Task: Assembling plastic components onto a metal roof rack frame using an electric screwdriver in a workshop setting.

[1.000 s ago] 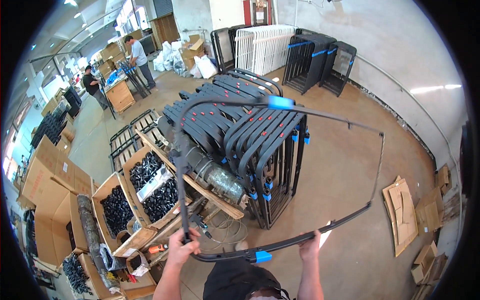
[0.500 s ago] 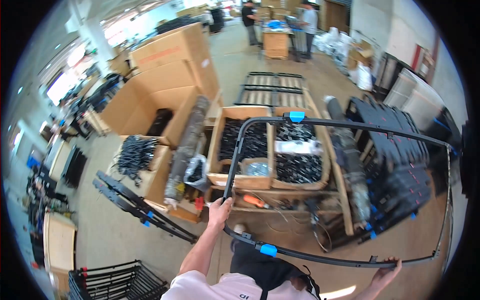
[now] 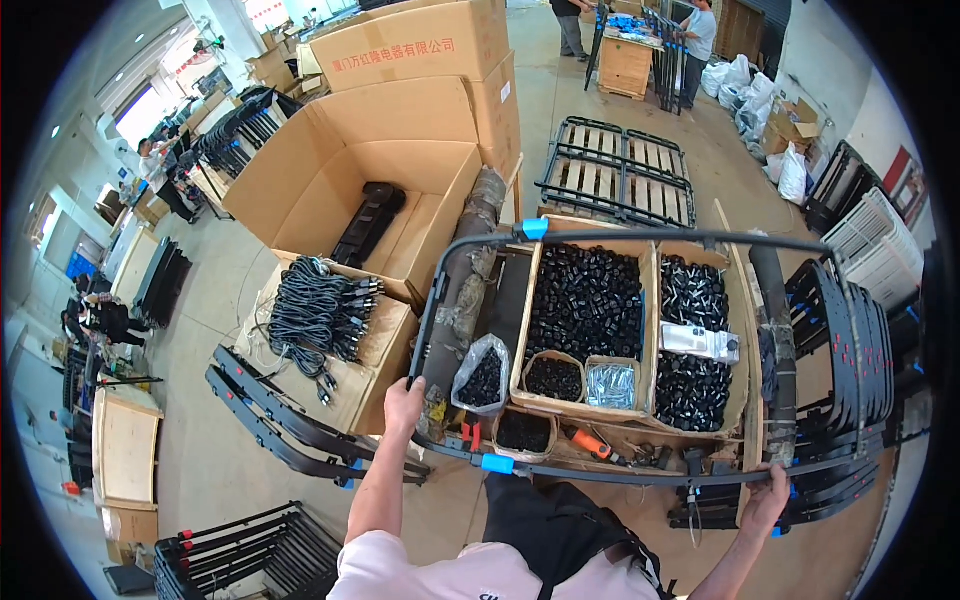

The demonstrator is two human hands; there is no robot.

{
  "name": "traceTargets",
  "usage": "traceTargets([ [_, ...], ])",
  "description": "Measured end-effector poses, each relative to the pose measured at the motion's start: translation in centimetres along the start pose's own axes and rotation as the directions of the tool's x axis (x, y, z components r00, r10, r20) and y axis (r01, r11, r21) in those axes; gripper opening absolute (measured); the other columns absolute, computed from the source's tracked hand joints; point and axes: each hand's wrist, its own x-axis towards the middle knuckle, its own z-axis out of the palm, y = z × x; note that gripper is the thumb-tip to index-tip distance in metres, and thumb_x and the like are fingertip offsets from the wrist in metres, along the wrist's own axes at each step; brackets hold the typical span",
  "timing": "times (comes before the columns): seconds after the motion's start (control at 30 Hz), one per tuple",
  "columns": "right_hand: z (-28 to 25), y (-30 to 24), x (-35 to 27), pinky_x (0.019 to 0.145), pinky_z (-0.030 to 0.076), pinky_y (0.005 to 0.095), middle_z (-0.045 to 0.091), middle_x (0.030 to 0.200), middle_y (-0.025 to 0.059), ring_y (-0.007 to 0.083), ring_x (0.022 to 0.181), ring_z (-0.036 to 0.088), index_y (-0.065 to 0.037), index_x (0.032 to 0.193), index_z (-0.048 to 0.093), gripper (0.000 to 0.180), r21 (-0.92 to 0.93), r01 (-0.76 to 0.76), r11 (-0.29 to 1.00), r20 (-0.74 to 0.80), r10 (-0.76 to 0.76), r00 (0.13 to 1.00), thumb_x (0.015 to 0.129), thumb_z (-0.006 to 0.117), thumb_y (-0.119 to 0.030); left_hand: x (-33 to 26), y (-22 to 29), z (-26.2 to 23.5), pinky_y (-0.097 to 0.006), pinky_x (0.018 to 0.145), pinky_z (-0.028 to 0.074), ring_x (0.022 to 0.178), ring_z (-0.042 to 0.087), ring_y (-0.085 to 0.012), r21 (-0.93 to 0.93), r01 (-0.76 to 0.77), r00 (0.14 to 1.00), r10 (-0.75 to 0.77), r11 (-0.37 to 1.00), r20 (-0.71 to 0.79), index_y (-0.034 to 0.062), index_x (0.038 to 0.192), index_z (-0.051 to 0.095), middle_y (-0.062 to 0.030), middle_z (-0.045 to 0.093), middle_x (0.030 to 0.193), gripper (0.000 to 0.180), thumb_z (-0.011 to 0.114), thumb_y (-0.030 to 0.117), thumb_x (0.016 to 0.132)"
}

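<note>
A large black tubular metal frame [image 3: 620,475] with rounded corners spans the space before me, held roughly level over the workbench. Two blue wraps sit on it, a near one [image 3: 497,463] and a far one [image 3: 535,229]. My left hand [image 3: 403,405] is closed round the frame's left side, close to the near left corner. Toward the right end of the near bar, my right hand [image 3: 767,497] is closed on the tube. Seen through the frame are a wooden bin of black knobs [image 3: 588,300] and a bin of black-headed screws [image 3: 692,390].
A small box of silvery screws [image 3: 610,385] and an orange-handled screwdriver [image 3: 592,443] lie nearby. Left are bundled black cables [image 3: 318,312] and a big open carton [image 3: 400,120]. Black frames are stacked at right [image 3: 835,350] and lower left [image 3: 250,555]. Two people stand far off.
My view has shifted, so the bins sit higher up and further right in it. The frame has come to lie flatter over the bins. Both hands keep their hold on it.
</note>
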Motion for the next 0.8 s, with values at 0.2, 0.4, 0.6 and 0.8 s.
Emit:
traceTargets([
  [0.2, -3.4, 6.7, 1.6, 0.07, 0.054, 0.0347, 0.072, 0.092, 0.0068, 0.0187, 0.077, 0.067, -0.011, 0.105, 0.066, 0.022, -0.031, -0.368, 0.929, -0.166, 0.358, 0.919, 0.093, 0.068, -0.029, -0.5, 1.9, 2.7, -0.051, 0.093, 0.053, 0.105, 0.069, -0.0437, 0.395, -0.188, 0.96, 0.254, 0.899, -0.12, 0.0069, 0.114, 0.074, -0.0244, 0.074, 0.104, 0.036, 0.066, 0.037, 0.097],
  [0.4, -5.2, 15.8, 3.0, 0.079, 0.056, 0.0438, 0.072, 0.107, 0.0136, 0.0297, 0.095, 0.07, -0.009, 0.119, 0.054, 0.03, 0.204, -0.552, 0.808, 0.036, 0.557, 0.829, 0.089, 0.059, -0.011, 0.7, -3.2, 2.7, -0.051, 0.101, 0.049, 0.116, 0.061, -0.0445, 0.571, -0.322, 0.848, 0.498, 0.755, -0.18, -0.001, 0.126, 0.069, -0.0256, 0.064, 0.127, 0.038, 0.071, 0.018, 0.094],
  [0.6, -6.2, 13.9, 2.6, 0.083, 0.054, 0.044, 0.073, 0.114, 0.0148, 0.0283, 0.097, 0.07, -0.006, 0.122, 0.052, 0.034, 0.159, -0.577, 0.801, 0.106, 0.567, 0.817, 0.088, 0.056, -0.007, 1.6, -3.4, 2.9, -0.05, 0.099, 0.05, 0.117, 0.062, -0.0435, 0.631, -0.273, 0.877, 0.457, 0.726, -0.147, -0.0011, 0.13, 0.067, -0.0218, 0.063, 0.13, 0.042, 0.069, 0.025, 0.097],
  [0.8, -7.2, 11.6, 2.6, 0.086, 0.054, 0.0426, 0.073, 0.12, 0.0185, 0.0288, 0.105, 0.071, -0.004, 0.126, 0.052, 0.038, 0.19, -0.625, 0.757, 0.218, 0.588, 0.779, 0.089, 0.059, -0.006, 1.5, -2.3, 3.1, -0.048, 0.102, 0.05, 0.123, 0.062, -0.0423, 0.729, -0.196, 0.874, 0.454, 0.656, -0.173, -0.0048, 0.136, 0.064, -0.0254, 0.066, 0.135, 0.052, 0.066, 0.034, 0.101],
])
